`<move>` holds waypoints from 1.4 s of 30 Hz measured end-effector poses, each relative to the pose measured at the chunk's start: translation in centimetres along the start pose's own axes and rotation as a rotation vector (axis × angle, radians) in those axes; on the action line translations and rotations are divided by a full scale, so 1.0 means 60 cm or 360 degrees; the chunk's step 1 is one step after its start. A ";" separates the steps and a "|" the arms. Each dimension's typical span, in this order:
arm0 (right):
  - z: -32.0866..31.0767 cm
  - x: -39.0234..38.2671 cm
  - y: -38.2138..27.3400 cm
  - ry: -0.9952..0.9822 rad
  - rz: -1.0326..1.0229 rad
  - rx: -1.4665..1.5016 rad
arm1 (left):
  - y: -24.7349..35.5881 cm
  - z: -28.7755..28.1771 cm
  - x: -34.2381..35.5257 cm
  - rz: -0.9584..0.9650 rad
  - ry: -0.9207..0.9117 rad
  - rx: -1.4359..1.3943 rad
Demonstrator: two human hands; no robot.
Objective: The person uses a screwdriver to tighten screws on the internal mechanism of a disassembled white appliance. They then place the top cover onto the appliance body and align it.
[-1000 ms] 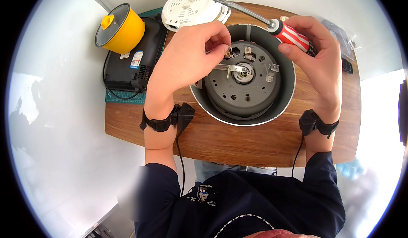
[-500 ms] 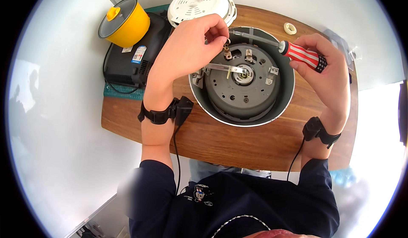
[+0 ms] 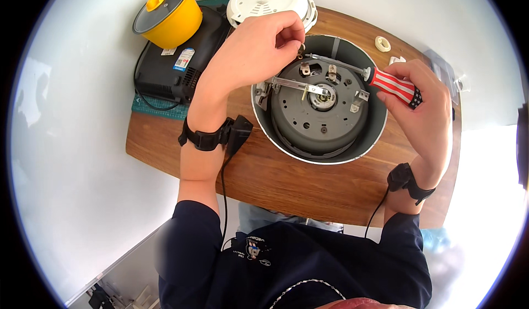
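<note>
A rice cooker body (image 3: 380, 130) stands upside down on the table, its grey round metal base plate (image 3: 297, 138) exposed. Metal terminals (image 3: 305, 70) stick up near the plate's far edge. Above them, my left hand (image 3: 273, 39) pinches a small brass-coloured metal piece (image 3: 301, 50) between thumb and forefinger. My right hand (image 3: 427, 91) is closed round the striped handle of a screwdriver (image 3: 392, 86). Its shaft points left, with the tip close to the brass-coloured piece. A silvery strip (image 3: 297, 85) spans from the left bracket to the centre of the plate.
A white vented cover (image 3: 268, 0) lies at the back. On the left, a yellow lidded pot (image 3: 176, 22) rests on a black appliance (image 3: 162, 77) over a green mat (image 3: 144, 104). A cream ring (image 3: 382, 44) and clear plastic containers (image 3: 441, 66) sit at the far right.
The brass-coloured piece in my left fingers has come up and away from the terminal beneath it. The screwdriver tip has moved down slightly. The whole view has shifted a little.
</note>
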State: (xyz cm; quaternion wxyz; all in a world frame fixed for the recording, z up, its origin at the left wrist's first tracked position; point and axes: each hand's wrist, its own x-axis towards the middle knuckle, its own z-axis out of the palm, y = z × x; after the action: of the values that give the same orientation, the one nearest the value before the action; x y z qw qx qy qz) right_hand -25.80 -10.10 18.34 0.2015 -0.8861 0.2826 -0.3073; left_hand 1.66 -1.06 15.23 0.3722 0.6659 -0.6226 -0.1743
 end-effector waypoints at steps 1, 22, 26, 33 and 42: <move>0.000 -0.001 -0.002 0.0010 -0.0009 -0.0024 | -0.001 0.000 0.001 0.0018 0.0005 0.0007; 0.019 -0.022 -0.026 0.0158 -0.0095 -0.0378 | -0.005 0.011 0.006 0.0068 0.0093 -0.0067; 0.018 -0.022 -0.032 0.0114 -0.0057 -0.0441 | -0.007 0.012 0.007 0.0055 0.0096 -0.0064; 0.019 -0.022 -0.031 0.0139 -0.0062 -0.0518 | -0.004 0.016 0.007 0.0042 0.0098 -0.0056; 0.021 -0.023 -0.034 0.0154 -0.0063 -0.0562 | -0.008 0.019 0.010 0.0071 0.0099 -0.0101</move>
State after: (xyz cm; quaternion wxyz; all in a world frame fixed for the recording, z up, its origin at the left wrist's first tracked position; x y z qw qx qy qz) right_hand -25.07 -7.48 17.90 0.0231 -0.8973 0.3240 -0.2989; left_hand 1.33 -2.00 14.29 0.4160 0.6449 -0.6197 -0.1648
